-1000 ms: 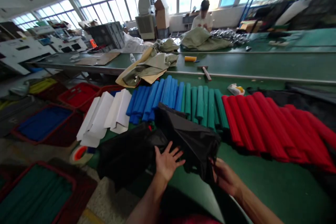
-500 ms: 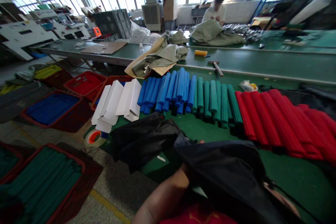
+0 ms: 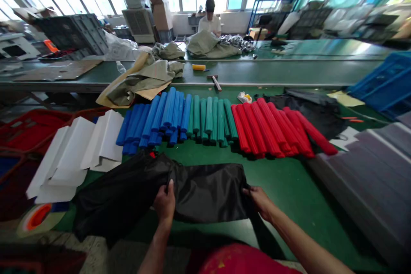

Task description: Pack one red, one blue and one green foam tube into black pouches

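- i now have the black bag (image 3: pixel 212 192) drawn out flat, no longer bunched
- the left hand (image 3: pixel 165 203), spread open a second ago, grips its left end
- my view swung right, bringing in a blue crate (image 3: pixel 385 83) and grey panels (image 3: pixel 379 171)

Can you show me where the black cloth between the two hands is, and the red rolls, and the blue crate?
Black cloth (image 3: pixel 210 192): head view, middle of its upper surface.
Red rolls (image 3: pixel 269 128): head view, one roll mid-row.
Blue crate (image 3: pixel 382 81): head view, side wall.
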`<state>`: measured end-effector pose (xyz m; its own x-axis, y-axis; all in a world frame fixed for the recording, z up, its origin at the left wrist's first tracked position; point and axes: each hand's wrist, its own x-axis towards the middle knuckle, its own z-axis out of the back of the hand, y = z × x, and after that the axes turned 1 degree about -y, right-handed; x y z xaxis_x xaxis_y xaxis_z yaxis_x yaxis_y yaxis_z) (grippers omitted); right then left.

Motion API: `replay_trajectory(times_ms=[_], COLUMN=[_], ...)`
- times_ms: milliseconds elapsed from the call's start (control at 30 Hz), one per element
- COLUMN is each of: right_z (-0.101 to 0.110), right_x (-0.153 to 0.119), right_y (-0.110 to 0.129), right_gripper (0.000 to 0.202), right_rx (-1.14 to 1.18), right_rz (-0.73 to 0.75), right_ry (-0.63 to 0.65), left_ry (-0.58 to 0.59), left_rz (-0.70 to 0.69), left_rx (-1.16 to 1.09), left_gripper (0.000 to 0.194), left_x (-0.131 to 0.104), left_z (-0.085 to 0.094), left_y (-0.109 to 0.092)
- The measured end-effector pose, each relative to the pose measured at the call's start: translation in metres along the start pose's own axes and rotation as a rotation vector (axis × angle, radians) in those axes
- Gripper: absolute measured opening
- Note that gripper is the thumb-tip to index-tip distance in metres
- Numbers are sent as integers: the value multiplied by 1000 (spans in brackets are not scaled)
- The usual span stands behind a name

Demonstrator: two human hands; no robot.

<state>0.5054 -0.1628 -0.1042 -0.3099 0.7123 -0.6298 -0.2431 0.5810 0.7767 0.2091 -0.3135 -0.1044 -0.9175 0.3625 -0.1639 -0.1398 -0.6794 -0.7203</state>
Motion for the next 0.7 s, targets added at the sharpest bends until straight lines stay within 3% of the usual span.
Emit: replay_trajectory(times_ms=[67, 133, 267, 367, 433, 500, 567, 633, 700], right_z=[3, 7, 20, 37, 49, 60, 67, 70, 70], right_x=[9, 16, 19, 10, 4, 2, 4, 8, 12], right_y=[0, 3, 16, 38, 58, 79, 99, 116, 129], right_gripper=[11, 12, 12, 12, 31, 52, 62, 63, 57], right_rx=[-80, -169, -385, -523, -614, -819, -1119, -1371, -1513], right_rz=[22, 45, 108, 275, 455, 665, 808, 798, 717], right_ry=[-15, -18, -54, -229, -424, -681, -913, -1025, -1041], left_ry=[-124, -240, -388, -526, -596, -541, -405, -284, -208], left_rz=[-125, -225, -337, -407, -488, -610, -754, -848, -874], left_rx=[236, 323, 456, 574, 562, 476, 369, 270, 203], left_gripper=[34, 35, 40, 47, 53, 51, 44, 40, 42], left_x=[4, 11, 29, 36, 33, 25, 18, 15, 17], left_z=[-9, -15, -10, -1, -5, -21, -46, -72, -93], left_y=[4, 3, -16, -41, -62, -86, -113, -143, -173])
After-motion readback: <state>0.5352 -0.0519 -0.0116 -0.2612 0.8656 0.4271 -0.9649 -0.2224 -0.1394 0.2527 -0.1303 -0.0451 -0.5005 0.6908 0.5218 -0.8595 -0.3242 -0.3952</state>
